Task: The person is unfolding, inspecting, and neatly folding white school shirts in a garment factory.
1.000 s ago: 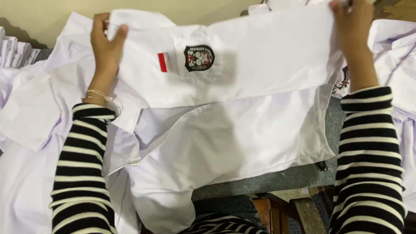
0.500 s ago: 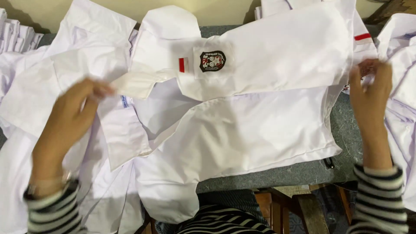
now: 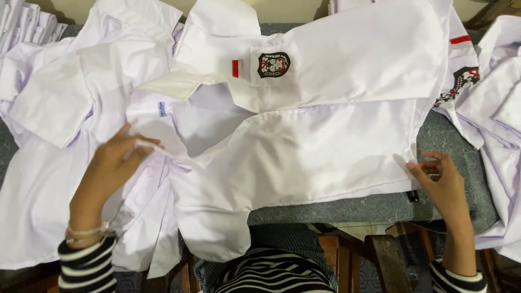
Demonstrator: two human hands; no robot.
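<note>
At the far left, a stack of folded white cloth is sitting at the table's corner, and loose white shirts are lying spread beneath and beside the work. The left hand is pinching the collar-side edge of the white shirt between thumb and fingertips, seemingly to keep that flap taut and flat against the garments under it. A thin bracelet is circling that wrist above a black-and-white striped sleeve. The shirt itself is lying across the middle of the grey table, front open, its lower sleeve hanging off the near edge over the person's lap. Its upper half is folded over, so the chest pocket with the dark crest badge and a small red-and-white tab is facing up. Further right, the right hand is resting at the shirt's hem corner, fingers loosely curled and touching the fabric edge; whether it is actually gripping the cloth cannot be told. More badged white shirts are crowding the right edge, overlapping the table and leaving little bare surface. A wooden chair frame is showing below.
</note>
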